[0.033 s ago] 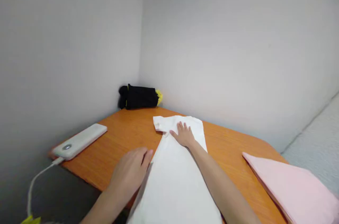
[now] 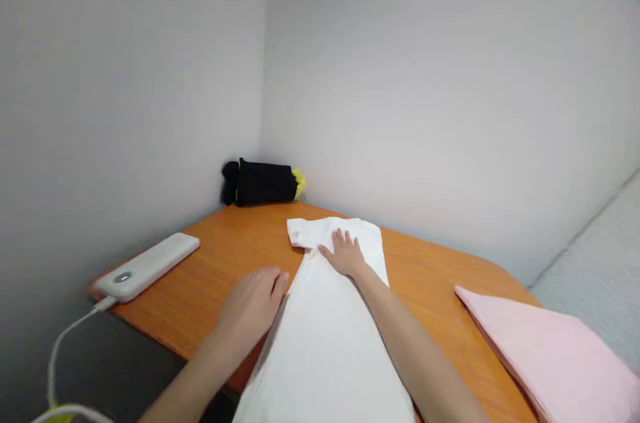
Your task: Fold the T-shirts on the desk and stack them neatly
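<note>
A white T-shirt lies lengthwise on the wooden table, with a short sleeve sticking out to the left at its far end. Its near end runs past the bottom of the view. My right hand rests flat on the upper part, fingers spread. Beside the left edge of the shirt, my left hand is closed at the cloth, its thumb against the edge. The curled fingers of that hand are mostly hidden.
A white power bank with a white cable lies at the table's left edge. A black bundle with yellow trim sits in the far corner against the walls. Folded pink cloth lies at the right.
The view has shifted slightly, and more of the white cable shows at the lower left. Both hands stay in nearly the same places on the shirt.
</note>
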The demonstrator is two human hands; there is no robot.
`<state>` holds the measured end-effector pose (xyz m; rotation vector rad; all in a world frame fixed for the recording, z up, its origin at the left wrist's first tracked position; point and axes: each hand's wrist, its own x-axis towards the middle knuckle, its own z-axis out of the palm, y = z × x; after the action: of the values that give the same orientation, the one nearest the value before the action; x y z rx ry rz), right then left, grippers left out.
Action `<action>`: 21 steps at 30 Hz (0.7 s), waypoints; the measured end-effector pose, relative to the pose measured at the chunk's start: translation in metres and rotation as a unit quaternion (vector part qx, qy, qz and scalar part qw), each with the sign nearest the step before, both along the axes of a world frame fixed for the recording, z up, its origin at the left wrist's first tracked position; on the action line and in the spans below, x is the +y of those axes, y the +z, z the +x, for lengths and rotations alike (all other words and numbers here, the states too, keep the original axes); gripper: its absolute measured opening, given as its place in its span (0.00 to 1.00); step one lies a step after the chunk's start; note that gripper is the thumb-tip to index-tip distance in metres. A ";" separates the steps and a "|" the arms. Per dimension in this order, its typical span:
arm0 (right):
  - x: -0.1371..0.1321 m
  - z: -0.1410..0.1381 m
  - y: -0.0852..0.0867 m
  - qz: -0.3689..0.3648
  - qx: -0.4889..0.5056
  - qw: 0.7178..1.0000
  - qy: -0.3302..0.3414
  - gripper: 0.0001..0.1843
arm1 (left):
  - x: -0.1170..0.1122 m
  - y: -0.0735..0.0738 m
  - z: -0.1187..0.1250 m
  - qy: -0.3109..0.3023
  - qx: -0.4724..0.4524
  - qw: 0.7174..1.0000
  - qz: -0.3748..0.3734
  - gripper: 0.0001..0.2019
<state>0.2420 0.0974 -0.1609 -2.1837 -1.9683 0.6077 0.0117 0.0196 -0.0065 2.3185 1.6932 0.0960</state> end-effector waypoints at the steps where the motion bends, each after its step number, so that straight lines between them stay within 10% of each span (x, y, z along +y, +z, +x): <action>1: 0.000 0.001 -0.001 0.000 0.004 1.000 -0.001 0.51 | 0.019 -0.007 0.011 0.007 0.003 1.000 -0.009 0.17; 9: 0.001 0.004 -0.008 0.024 0.038 0.999 -0.007 0.47 | 0.127 -0.068 0.062 0.091 -0.019 0.989 -0.116 0.10; 21: 0.000 0.002 -0.015 0.105 0.213 0.969 -0.068 0.37 | 0.128 -0.092 0.090 0.145 -0.125 0.977 -0.092 0.16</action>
<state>0.2441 0.0975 -0.1762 -1.8541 -1.5708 0.7361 0.1021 0.1474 -0.0983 1.8310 1.8102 0.2646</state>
